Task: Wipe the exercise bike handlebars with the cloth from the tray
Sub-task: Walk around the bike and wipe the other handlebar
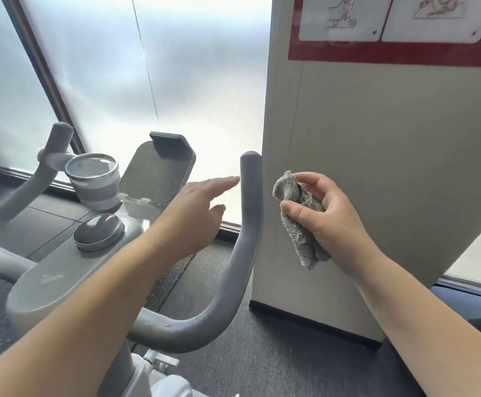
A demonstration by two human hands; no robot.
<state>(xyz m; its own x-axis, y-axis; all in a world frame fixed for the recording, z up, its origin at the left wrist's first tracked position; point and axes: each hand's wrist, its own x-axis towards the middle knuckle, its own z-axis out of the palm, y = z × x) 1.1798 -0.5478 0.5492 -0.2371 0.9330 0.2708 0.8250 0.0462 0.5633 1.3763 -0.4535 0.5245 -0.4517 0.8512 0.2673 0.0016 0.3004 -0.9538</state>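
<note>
The right hand (331, 213) grips the grey cloth (298, 219), bunched between thumb and curled fingers, and holds it in the air just right of the upright end of the right handlebar (249, 222); cloth and bar are apart. The left hand (197, 216) is flat and relaxed, fingers extended toward the same bar from its left side, the fingertips close to it (contact cannot be confirmed).

The right handlebar curves down and left to the bike's centre console (61, 270), which carries a round dark knob (99, 232) near its far edge. Beyond the knob stands a grey cup (94, 179) in a holder (what it contains cannot be determined), and right of the cup a ribbed tablet rest (154, 174) tilts upward. The left handlebar (18, 204) rises at the far left corner of the console. A white pillar (376, 153) with a red-bordered poster (391, 51) stands behind the cloth.
</note>
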